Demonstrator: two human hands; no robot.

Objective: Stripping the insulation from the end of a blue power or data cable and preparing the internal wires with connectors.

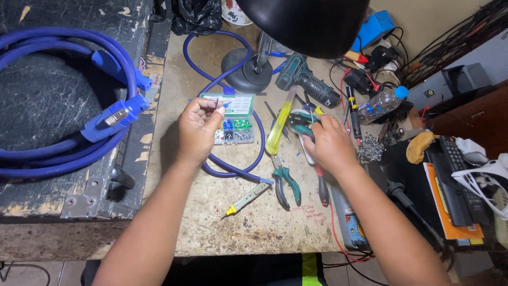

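My left hand pinches the end of a blue cable between thumb and fingers, just left of a small clear parts box with a green-and-white lid. My right hand grips a teal-handled hand tool over the middle of the worn workbench. Between the hands lie a yellow-handled tool and green-handled pliers.
A black case at left carries a coiled blue cable with a blue connector. A black lamp shade hangs above. A cordless drill, a plastic bottle, several screws and a yellow-tipped tester pen lie about.
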